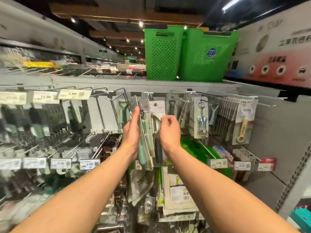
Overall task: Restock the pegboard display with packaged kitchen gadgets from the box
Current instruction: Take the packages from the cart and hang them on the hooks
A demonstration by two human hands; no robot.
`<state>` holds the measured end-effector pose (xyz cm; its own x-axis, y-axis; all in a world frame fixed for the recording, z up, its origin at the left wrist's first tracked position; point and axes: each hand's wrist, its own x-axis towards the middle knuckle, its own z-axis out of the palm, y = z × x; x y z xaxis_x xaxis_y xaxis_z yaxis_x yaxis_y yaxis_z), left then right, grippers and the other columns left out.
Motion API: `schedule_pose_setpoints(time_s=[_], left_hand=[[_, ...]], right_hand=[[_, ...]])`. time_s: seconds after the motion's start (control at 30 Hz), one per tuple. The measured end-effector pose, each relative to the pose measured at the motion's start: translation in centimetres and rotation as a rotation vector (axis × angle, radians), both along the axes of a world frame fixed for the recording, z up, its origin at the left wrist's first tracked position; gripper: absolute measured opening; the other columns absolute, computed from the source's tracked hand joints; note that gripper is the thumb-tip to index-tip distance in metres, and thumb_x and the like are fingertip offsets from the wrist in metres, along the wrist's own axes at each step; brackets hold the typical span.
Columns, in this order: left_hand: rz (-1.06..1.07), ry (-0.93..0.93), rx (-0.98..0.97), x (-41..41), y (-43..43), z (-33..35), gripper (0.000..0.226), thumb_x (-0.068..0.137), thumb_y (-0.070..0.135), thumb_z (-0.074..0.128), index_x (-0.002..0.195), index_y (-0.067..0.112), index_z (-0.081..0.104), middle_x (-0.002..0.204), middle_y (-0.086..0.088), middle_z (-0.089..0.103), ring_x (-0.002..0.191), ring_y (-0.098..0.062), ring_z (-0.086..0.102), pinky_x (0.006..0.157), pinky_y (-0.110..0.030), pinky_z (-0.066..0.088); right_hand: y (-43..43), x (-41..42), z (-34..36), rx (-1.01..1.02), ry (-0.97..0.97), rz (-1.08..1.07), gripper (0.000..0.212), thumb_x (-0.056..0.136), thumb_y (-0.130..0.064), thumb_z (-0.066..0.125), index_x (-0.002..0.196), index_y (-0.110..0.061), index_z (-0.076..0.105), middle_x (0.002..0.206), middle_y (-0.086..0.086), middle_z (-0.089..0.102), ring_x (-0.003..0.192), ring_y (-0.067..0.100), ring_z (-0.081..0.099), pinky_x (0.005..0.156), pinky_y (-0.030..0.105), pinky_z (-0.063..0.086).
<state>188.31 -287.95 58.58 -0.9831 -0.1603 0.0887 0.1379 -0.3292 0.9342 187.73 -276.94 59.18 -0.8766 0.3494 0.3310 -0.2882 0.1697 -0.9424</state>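
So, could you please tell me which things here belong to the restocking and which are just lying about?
Job: green-handled pack against the left hand; black-handled pack pinched by the right hand; pegboard hooks.
Just there: green baskets, corkscrew pack, price tags.

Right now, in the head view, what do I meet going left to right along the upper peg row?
12.90 price tag → tilted price tag → left hand → white-carded pack → right hand pinching it → corkscrew pack → yellow opener pack.
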Motion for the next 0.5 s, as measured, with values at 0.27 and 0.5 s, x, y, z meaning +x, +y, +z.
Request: schedule_pose_setpoints(time_s=[0.27,0.5], left_hand=[[0.065,0.033,0.004,-1.5,-1.3,0.8,0.099,0.06,0.095,0.065,0.123,0.019,0.076,0.11,-0.007,0.08,0.108,-0.03,0.075,0.104,-0.051,0.056],[0.081,0.056,-0.011,-2.9,-1.0,0.8,0.092,0.066,0.089,0.061,0.126,0.021,0.074,0.11,-0.004,0.081,0.108,-0.025,0.075,0.105,-0.05,0.056]], right_hand=[[-1.1,-3.2,0.6,0.011,0.035,0.043,0.018,0.106,-0.024,0.046,0.109,-0.017,0.062,0.088,-0.008,0.063,0.077,0.002,0.054,0.062,0.01,0.036],[-1.1,-5.2,0.1,0.027,0.007,0.071,0.017,0.107,-0.028,0.045,0.11,-0.02,0.059,0.092,-0.008,0.063,0.079,0.005,0.055,0.063,0.017,0.036]])
